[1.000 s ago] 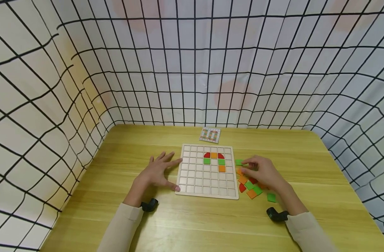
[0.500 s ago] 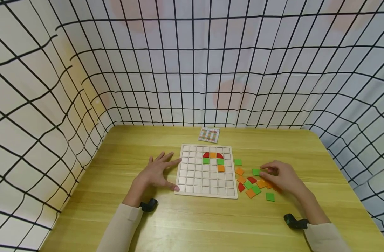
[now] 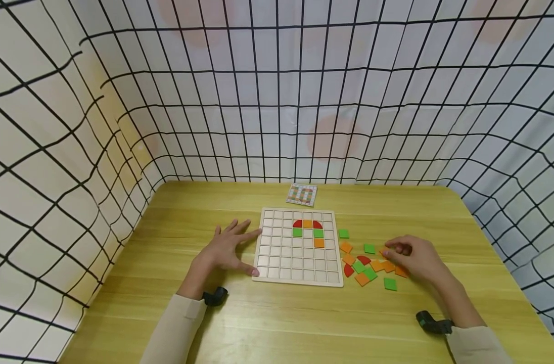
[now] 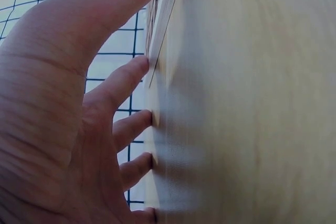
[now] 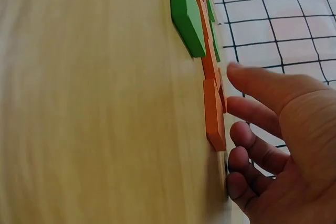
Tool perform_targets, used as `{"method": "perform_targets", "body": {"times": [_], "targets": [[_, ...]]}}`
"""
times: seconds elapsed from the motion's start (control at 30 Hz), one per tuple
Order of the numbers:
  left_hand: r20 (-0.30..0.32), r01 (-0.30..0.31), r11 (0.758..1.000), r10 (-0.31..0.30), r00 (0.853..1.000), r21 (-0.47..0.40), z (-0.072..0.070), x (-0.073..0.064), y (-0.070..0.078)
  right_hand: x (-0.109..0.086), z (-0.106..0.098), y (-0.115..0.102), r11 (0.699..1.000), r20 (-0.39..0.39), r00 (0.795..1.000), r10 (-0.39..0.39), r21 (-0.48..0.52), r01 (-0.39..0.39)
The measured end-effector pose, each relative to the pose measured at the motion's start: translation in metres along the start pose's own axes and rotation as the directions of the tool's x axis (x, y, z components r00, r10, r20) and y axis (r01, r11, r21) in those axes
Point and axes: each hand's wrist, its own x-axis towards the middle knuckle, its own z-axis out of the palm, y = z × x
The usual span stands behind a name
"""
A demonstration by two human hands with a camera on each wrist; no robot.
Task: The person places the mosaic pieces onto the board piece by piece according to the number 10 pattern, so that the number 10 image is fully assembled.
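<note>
My left hand (image 3: 228, 247) is spread at the left edge of a pale wooden grid board (image 3: 283, 263). Its thumb and index fingertips touch the board's side; the other fingers rest on the table, as the left wrist view shows. Set in the board are red quarter-round tiles (image 3: 297, 224), orange squares (image 3: 319, 243) and green squares (image 3: 297, 232), forming part of an arch. At the far side of the loose tiles, my right hand (image 3: 415, 257) has thumb and index finger pinching at a small orange square tile (image 3: 383, 251), partly hidden by the fingertips. Its other fingers are curled.
Loose tiles lie right of the board, including a green square (image 3: 390, 284), an orange square (image 5: 214, 119) and a red quarter-round (image 3: 348, 271). A small pattern card (image 3: 302, 194) lies behind the board. Grid-patterned cloth walls surround the wooden table (image 3: 277, 323).
My right hand has moved right, from near the board's edge past a green square to the orange tile. The left hand stays at the board.
</note>
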Motion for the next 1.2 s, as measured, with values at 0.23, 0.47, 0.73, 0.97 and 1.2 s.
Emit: {"method": "perform_targets", "body": {"times": [0.23, 0.47, 0.73, 0.97, 1.2], "targets": [[0.002, -0.002, 1.0, 0.002, 1.0, 0.001, 0.0, 0.0, 0.0, -0.003, -0.004, 0.001, 0.991, 0.044, 0.99, -0.131, -0.03, 0.132], [-0.004, -0.004, 1.0, 0.004, 1.0, 0.002, -0.001, 0.0, 0.0, -0.003, -0.003, 0.002, 0.985, 0.061, 0.985, -0.164, -0.043, 0.167], [0.001, 0.001, 1.0, -0.001, 1.0, -0.001, 0.0, -0.001, 0.0, -0.003, -0.002, 0.002, 0.995, 0.065, 0.993, -0.097, -0.017, 0.098], [-0.002, 0.001, 1.0, -0.001, 1.0, -0.004, 0.001, 0.0, 0.0, 0.004, -0.002, -0.008, 0.999, 0.058, 0.998, -0.027, 0.018, 0.026], [-0.003, 0.001, 1.0, -0.001, 1.0, -0.01, 0.0, 0.0, -0.001, 0.017, 0.003, -0.032, 0.998, 0.031, 0.998, -0.052, 0.04, 0.051]]}}
